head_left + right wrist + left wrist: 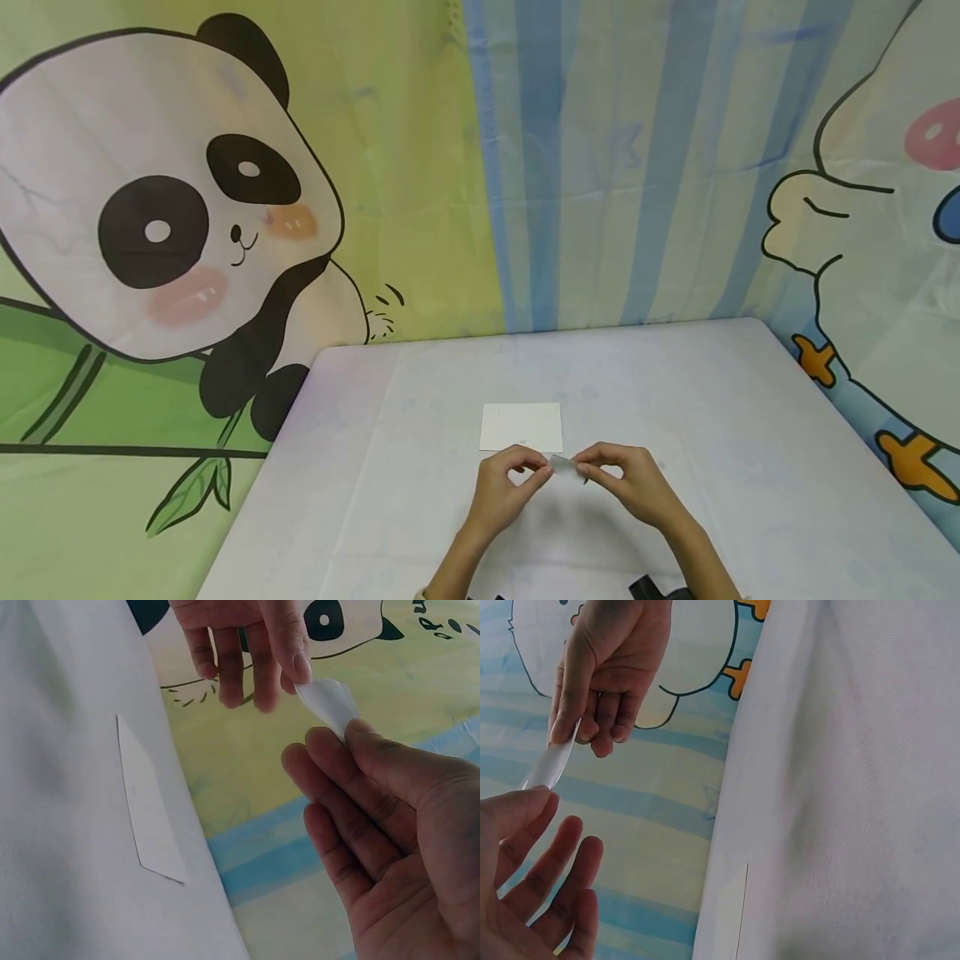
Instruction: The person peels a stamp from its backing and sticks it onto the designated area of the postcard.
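Note:
A small, thin, whitish piece [565, 467] that looks like film or paper is stretched between both hands above the white table. My left hand [504, 490] pinches its left end between thumb and index finger. The opposite end is pinched the same way by my right hand [630, 483]. Seen from the left wrist, the whitish piece [553, 763] is slightly bent. In the right wrist view the piece [330, 701] looks curved and semi-transparent. Just beyond the hands, a white rectangular card [521, 425] lies flat on the table, with a tiny mark near its front edge.
The white-covered table [420, 517] ends at a back edge against a curtain [592, 167] with blue stripes. A panda print [165, 208] covers the left wall, and another cartoon figure [900, 292] fills the right. A black object [652, 588] shows by the right wrist.

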